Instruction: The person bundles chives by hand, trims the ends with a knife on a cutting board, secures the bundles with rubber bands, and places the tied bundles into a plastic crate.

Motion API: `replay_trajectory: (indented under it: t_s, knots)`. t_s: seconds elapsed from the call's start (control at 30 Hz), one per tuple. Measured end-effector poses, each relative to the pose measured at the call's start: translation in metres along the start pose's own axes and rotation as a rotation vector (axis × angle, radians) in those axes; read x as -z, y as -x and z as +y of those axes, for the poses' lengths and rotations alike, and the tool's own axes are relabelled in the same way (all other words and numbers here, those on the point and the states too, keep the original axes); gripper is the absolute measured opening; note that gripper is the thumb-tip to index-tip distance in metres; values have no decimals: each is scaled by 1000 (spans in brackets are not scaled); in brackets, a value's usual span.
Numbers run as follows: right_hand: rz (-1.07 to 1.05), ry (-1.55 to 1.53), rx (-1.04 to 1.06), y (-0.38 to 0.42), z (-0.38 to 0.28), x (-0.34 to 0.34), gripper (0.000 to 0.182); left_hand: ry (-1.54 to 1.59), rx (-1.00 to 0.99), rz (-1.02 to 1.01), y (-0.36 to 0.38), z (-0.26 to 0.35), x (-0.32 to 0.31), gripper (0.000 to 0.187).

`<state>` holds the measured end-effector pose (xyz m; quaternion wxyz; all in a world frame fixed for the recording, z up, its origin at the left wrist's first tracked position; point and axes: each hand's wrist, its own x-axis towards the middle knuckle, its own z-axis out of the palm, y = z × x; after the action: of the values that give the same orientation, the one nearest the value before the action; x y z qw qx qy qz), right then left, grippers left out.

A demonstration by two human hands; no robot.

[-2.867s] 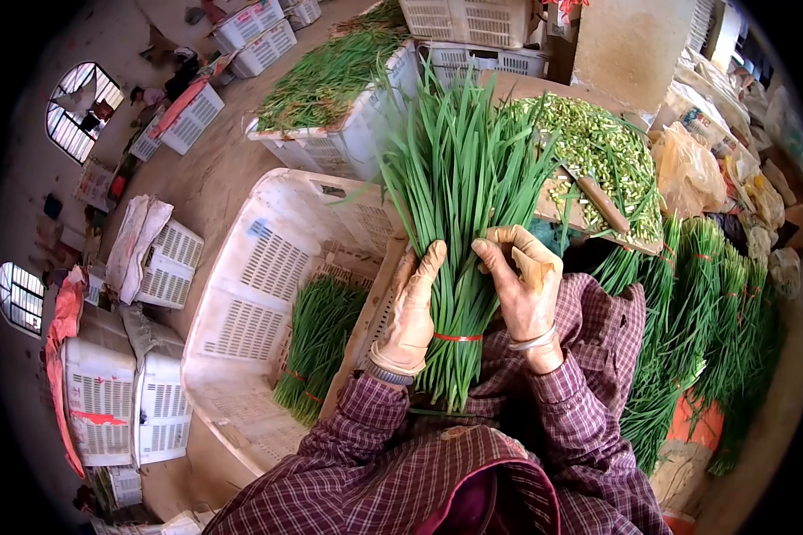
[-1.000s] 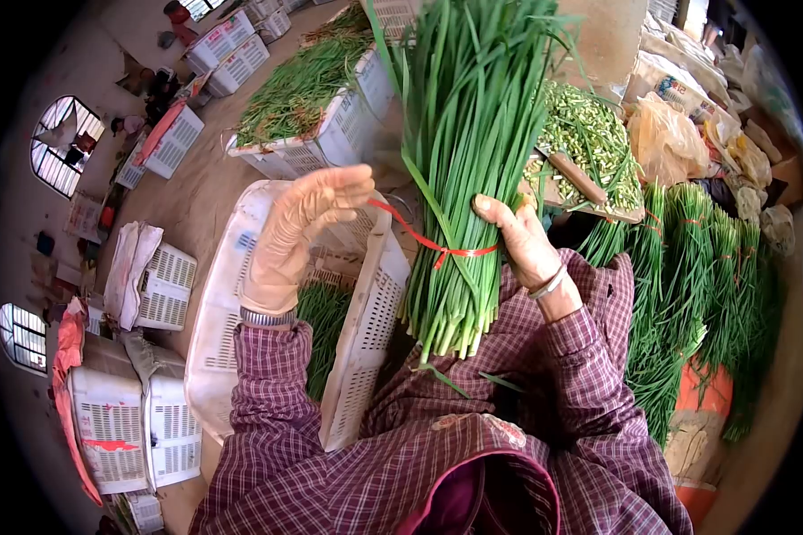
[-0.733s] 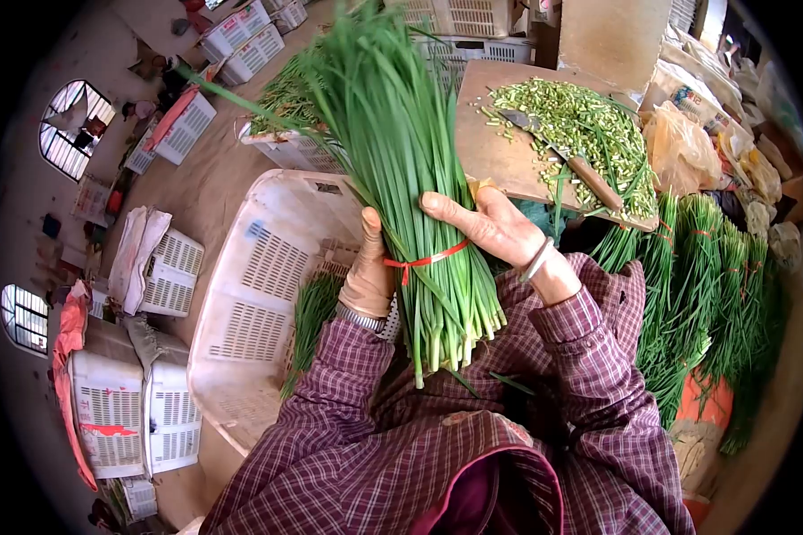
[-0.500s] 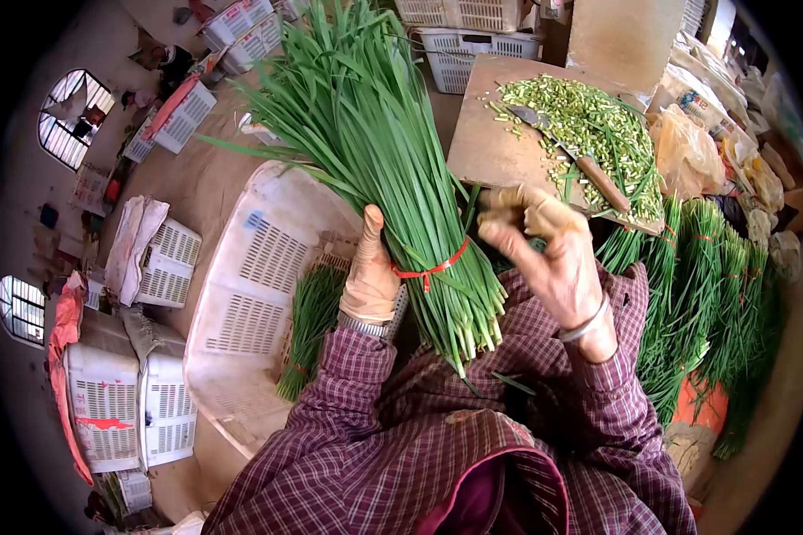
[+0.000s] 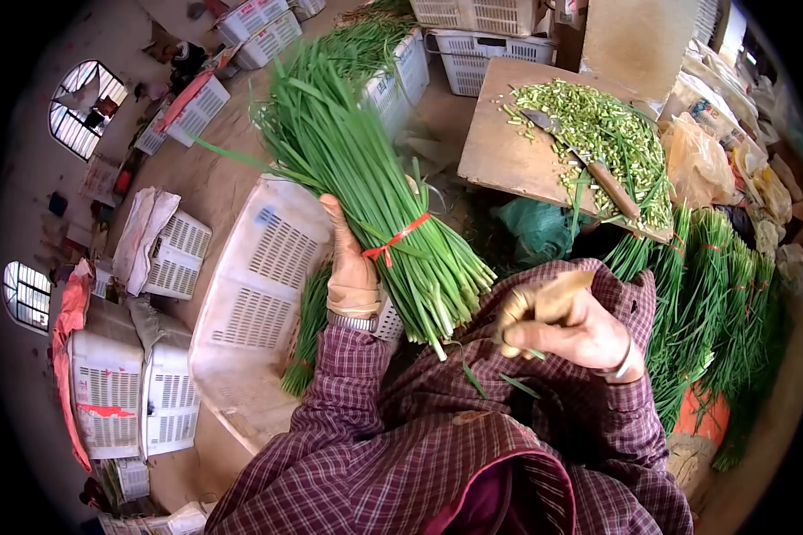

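A large bunch of long green stalks [image 5: 357, 169], bound by a red tie [image 5: 397, 241], leans over the basket with its pale cut ends toward my lap. My left hand [image 5: 352, 263] is wrapped round its underside near the tie, the thumb showing at the left. Right of the cut ends, my right hand [image 5: 562, 321] is curled with its fingertips pressed together, apart from the bunch; a small bit of green shows at the fingertips. Under my left wrist, the big white basket [image 5: 241, 303] holds another tied bunch [image 5: 310, 330].
A board [image 5: 500, 134] at the upper right carries chopped green pieces [image 5: 598, 125] and a knife [image 5: 611, 187]. Tied bunches [image 5: 714, 294] stand at the right. A teal bag [image 5: 540, 227] lies under the board. White crates [image 5: 174, 392] stand at the left; a crate of greens [image 5: 397, 85] is behind.
My right hand has moved down from beside the tie to near the cut ends, and its fingers have closed. The held bunch has shifted slightly left and up.
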<state>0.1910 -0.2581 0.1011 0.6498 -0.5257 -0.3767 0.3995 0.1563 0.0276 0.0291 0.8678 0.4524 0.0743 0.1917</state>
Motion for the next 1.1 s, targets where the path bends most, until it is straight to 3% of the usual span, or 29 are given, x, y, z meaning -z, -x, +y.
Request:
replay_trajectory:
  t_s: [0.07,0.1,0.13,0.2,0.23,0.27,0.33,0.5,0.77,0.87,0.9,0.93,0.97,1.03,1.1]
  knots:
    - [-119,225,-9,22,-5,20,14,72,30,-23,2,8,0,95]
    - [-15,277,-83,28,-4,24,18,113,41,-61,4,12,-2,96]
    - [197,550,-21,29,-1,23,19,153,53,-102,5,15,-2,97]
    - [358,1049,338,9,1,20,22,101,28,-37,2,10,3,96]
    - [491,904,327,-5,0,6,23,69,14,-5,5,10,-6,92]
    - [492,936,451,-20,2,-2,22,39,0,26,7,9,-12,88]
    - [503,1024,494,-44,-4,-21,18,62,1,42,1,1,-1,88]
    - [515,1291,420,-71,19,-27,22,-80,25,99,10,8,-21,88]
    - [459,1415,311,-12,21,0,23,-289,-168,253,15,20,-25,81]
    - [542,1603,90,39,21,36,6,-59,-51,237,10,27,9,76]
    - [604,1584,37,55,23,54,5,-178,-135,245,11,21,20,80]
    - [648,1619,-146,75,34,76,7,-297,-218,263,13,14,31,84]
    - [666,1604,-106,73,31,78,8,-400,-290,270,21,15,23,83]
    - [828,1400,36,47,8,56,8,-112,-147,69,13,12,35,81]
    - [671,1312,247,10,1,40,11,23,-96,-14,7,4,31,86]
